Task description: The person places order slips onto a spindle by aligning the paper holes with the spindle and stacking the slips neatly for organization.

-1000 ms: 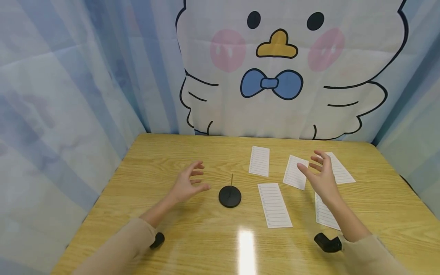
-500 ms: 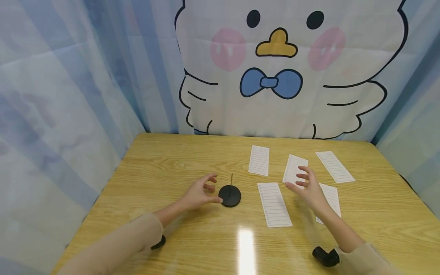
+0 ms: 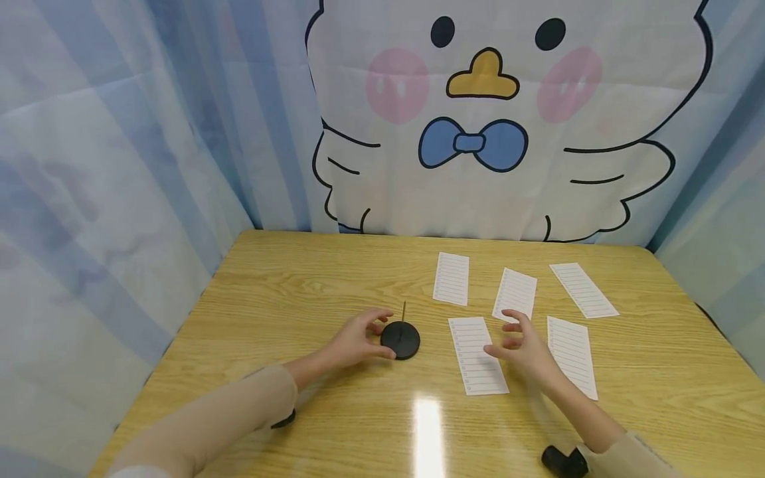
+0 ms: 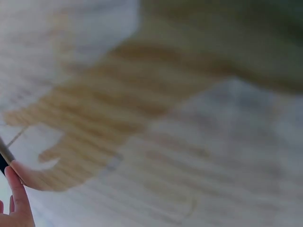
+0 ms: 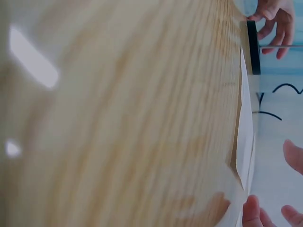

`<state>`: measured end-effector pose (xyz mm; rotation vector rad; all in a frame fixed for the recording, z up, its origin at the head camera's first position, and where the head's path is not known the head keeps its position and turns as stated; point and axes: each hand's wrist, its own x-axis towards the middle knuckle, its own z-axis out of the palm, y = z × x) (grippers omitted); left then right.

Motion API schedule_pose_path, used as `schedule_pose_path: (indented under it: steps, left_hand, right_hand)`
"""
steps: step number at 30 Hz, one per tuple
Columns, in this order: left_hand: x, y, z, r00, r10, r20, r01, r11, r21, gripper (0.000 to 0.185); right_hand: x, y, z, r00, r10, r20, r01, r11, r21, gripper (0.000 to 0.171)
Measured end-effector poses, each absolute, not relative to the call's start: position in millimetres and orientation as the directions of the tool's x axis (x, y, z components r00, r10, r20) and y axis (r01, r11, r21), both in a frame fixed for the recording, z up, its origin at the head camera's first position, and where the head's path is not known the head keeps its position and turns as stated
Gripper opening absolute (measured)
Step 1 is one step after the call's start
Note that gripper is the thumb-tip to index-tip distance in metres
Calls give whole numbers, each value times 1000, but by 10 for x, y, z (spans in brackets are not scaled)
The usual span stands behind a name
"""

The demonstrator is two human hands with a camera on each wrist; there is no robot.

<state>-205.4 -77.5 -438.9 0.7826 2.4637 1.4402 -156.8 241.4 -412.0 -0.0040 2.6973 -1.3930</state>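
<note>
Wood-grain yellow surface fills the head view, backed by a pale blue curtain with a cartoon bird print. Left hand sits at the left rim of the round black spike-holder base, fingers curled around its edge, thumb touching the front rim; the thin upright metal spike rises from the base centre. Right hand hovers with a spread, relaxed grip at the right edge of the nearest white lined paper slip, holding nothing (contact with paper not clear). Four more white lined slips lie flat: one far left, one middle, one far right, one near right.

Left wrist view: heavily blurred wood grain; left fingertips at bottom left touch a dark edge of the base.

Right wrist view: turned sideways, surface seen edge-on; white slip lies flat on it, right fingertips just beside its edge, grip spread. Left hand at the black base top right.
</note>
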Motion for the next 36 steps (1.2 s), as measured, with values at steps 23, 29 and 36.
schedule_pose_path:
  steps: [23,29,36]
  left_hand:
    - [-2102,-712,-4424,-840,531,112,396,459,795,67]
    - [-2109,-709,-4435,-844,528,99,390,475,789,65]
    - [-2124,-707,-4442,-842,534,73,368,470,802,62]
  right_hand:
    - [-1519,2281,-4363,-989,120,-81,138,618,-774,60]
    - [-1498,2242,-4422,-986,160,-50,139,613,-778,55]
    - [-1490,2217,-4440,-984,175,-9,119,628,-769,50]
